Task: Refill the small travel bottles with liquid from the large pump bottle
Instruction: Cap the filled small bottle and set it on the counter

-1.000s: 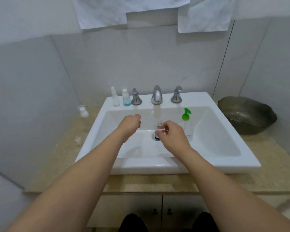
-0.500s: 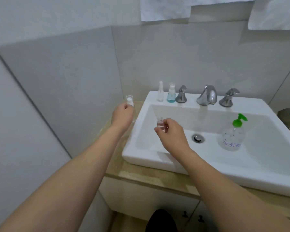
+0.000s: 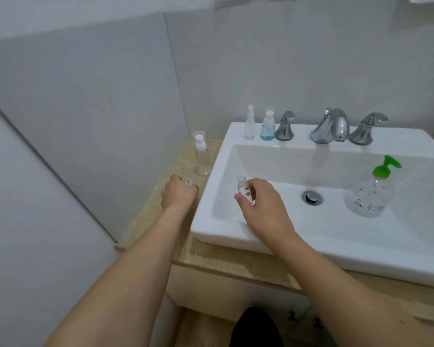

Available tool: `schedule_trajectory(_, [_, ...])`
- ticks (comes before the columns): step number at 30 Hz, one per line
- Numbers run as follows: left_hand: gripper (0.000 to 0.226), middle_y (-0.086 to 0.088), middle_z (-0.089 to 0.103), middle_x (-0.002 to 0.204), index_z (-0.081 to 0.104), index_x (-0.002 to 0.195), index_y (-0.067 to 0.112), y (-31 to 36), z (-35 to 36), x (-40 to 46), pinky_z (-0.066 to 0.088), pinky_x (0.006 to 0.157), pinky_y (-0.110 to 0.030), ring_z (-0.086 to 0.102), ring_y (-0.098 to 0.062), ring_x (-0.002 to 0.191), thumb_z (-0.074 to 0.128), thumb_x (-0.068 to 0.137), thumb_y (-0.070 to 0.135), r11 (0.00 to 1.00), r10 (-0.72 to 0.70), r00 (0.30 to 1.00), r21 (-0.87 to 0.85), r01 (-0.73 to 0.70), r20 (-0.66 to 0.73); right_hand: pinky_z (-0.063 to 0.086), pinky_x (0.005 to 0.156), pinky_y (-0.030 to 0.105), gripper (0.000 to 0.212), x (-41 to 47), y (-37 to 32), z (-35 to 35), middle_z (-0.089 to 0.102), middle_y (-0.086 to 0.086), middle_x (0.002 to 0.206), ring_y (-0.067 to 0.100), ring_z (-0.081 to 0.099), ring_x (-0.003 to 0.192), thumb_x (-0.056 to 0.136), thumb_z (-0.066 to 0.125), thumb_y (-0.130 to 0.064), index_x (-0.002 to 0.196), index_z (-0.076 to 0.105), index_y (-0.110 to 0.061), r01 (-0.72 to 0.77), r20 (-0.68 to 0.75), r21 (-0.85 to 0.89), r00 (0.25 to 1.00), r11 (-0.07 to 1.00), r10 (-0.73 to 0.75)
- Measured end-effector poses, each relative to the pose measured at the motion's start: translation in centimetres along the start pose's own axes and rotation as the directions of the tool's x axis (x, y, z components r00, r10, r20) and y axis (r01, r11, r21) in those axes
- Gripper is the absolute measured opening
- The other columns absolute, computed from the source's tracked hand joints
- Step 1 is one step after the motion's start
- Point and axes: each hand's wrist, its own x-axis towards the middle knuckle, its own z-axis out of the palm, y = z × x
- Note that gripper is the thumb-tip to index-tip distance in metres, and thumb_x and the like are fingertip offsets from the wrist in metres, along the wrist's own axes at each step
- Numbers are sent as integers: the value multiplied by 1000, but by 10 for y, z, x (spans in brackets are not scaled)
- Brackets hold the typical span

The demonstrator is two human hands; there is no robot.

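Small open vial (image 3: 243,189) is pinched by right hand (image 3: 263,207) over the sink (image 3: 236,136) left edge; light, slick, best held at the body. Left hand (image 3: 177,195) is curled on something small left of the sink, likely a cap. Spray bottle (image 3: 202,156) behind looks empty. Pump bottle (image 3: 370,194) stands in the basin, nearly clear. Blue-filled bottle (image 3: 268,126) sits on the sink's back ledge.

Your right hand (image 3: 263,206) holds an uncapped small bottle (image 3: 244,190) over the sink (image 3: 211,186) basin's left part. Your left hand (image 3: 178,195) sits on the counter (image 3: 145,221) left of the sink, just before a spray bottle (image 3: 201,155). The pump bottle (image 3: 370,192) stands in the basin, right of the drain (image 3: 311,197). Two bottles (image 3: 258,123) stand on the back rim, left of the faucet (image 3: 332,126).
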Motion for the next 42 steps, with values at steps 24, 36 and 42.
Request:
schedule_trajectory(24, [20, 6, 61, 76, 59, 94, 19, 43, -8, -87, 36, 55, -21, 54, -1, 61, 49, 105, 32, 837, 412, 904, -343, -426, -116, 49, 83, 35, 13, -6, 5, -25, 61, -12, 107, 15, 61, 90, 92, 57, -31, 104, 57, -26, -149, 66, 119, 988, 982, 142])
schedule_trajectory(36, [13, 9, 58, 84, 61, 91, 30, 59, 20, -115, 41, 65, -23, 50, -8, 71, 57, 103, 28, 782, 445, 893, -512, -355, 61, 45, 75, 32, 11, -28, 43, -71, 62, -10, 98, 11, 57, 82, 90, 61, -28, 101, 59, -28, -149, -2, 104, 989, 983, 150])
schedule_trajectory(42, [18, 7, 51, 73, 58, 86, 26, 61, 23, -117, 37, 64, -27, 43, -11, 66, 56, 104, 30, 724, 467, 884, -585, -366, 25, 46, 87, 39, 28, -25, 43, -57, 55, -7, 114, 19, 54, 101, 94, 54, -35, 122, 53, -29, -116, 102, -113, 987, 987, 128])
